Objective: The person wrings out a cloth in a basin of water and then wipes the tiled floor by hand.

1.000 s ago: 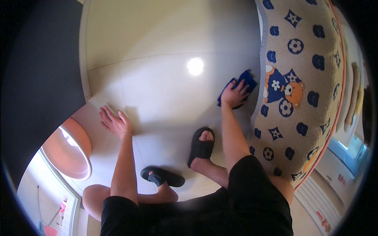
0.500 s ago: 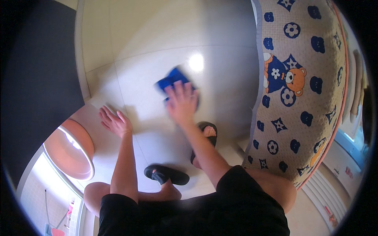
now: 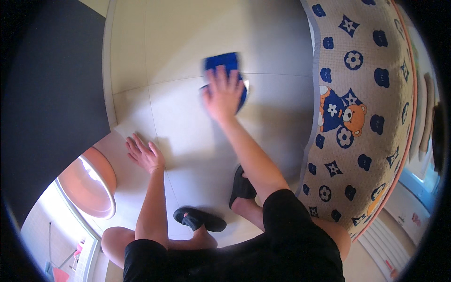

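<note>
A folded blue cloth (image 3: pixel 221 60) lies on the pale tiled floor (image 3: pixel 183 117). Flat on top of it rests my right hand (image 3: pixel 222 94), fingers stretched out and slightly spread, with the arm reaching forward. The cloth's edges show beyond the fingertips and to the right of the palm. My left hand (image 3: pixel 146 154) is off to the left, just above or touching the floor, holding nothing, fingers apart. A peach-coloured basin (image 3: pixel 107 171) stands left of it, near my left forearm.
To the right hangs a beige cover (image 3: pixel 340 155) with blue flowers and bears. A large dark panel (image 3: pixel 56 84) fills the left side. My feet wear black slippers (image 3: pixel 204 220). At lower left, a doorway (image 3: pixel 89 254) opens onto another room.
My right hand has slid the cloth forward across the floor and slightly right. My right foot has shifted back a little. The left hand stays nearly in place.
</note>
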Demonstrator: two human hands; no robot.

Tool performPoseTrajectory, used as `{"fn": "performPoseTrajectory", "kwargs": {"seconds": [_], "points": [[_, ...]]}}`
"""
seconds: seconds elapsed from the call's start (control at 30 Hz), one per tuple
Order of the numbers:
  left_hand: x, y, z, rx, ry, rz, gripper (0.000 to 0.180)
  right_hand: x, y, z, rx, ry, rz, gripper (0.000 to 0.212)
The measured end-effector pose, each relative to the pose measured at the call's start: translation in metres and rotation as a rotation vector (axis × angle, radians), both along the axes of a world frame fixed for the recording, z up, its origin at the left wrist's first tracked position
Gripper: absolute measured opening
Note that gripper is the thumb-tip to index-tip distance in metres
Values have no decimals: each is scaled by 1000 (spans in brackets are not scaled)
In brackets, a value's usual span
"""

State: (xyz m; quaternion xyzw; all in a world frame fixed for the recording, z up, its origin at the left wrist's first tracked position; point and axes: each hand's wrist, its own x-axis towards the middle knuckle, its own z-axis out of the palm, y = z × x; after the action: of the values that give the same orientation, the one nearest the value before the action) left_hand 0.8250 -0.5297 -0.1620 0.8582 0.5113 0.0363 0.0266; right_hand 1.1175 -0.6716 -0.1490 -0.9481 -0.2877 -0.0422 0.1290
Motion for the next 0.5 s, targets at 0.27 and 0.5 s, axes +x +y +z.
{"fn": "performPoseTrajectory", "kwargs": {"seconds": [0.27, 0.5], "points": [[-8, 2, 3, -8, 7, 26, 75, 48, -38, 5, -36, -3, 199, 64], [5, -3, 8, -26, -60, -15, 72, 239, -215, -11, 80, 254, -1009, 68]]}}
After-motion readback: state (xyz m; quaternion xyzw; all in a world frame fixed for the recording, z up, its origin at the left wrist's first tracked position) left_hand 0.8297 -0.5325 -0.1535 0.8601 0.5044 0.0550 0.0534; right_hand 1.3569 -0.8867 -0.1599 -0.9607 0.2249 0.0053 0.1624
